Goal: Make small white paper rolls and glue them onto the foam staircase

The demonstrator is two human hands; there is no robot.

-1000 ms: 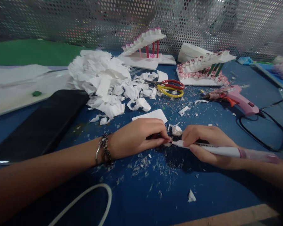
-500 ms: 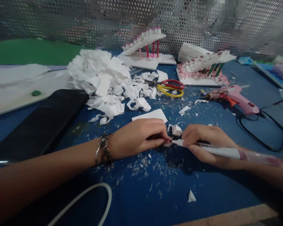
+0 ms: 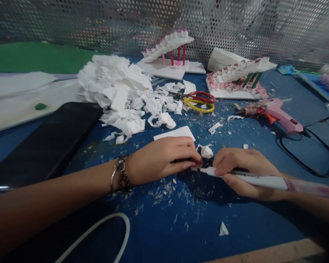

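My left hand (image 3: 164, 159) rests on the blue table (image 3: 181, 226), fingers curled and pinched on something small that I cannot make out. My right hand (image 3: 244, 171) is closed round a white pen-like tool (image 3: 263, 180) with a pink end, its tip pointing left toward my left fingertips. A small crumpled white scrap (image 3: 205, 151) lies just behind the two hands. A bracelet (image 3: 120, 173) sits on my left wrist.
A heap of white paper scraps (image 3: 120, 91) lies at the back left, with red-and-yellow scissors (image 3: 199, 100) beside it. A pink glue gun (image 3: 279, 117) with a black cord (image 3: 309, 160) is at the right. Two white stair-like models (image 3: 167, 47) (image 3: 235, 78) stand near the perforated metal wall. A black sheet (image 3: 46, 142) lies left.
Both hands stay almost where they were; the right hand and pen have shifted slightly right and down. The view has tilted a little.
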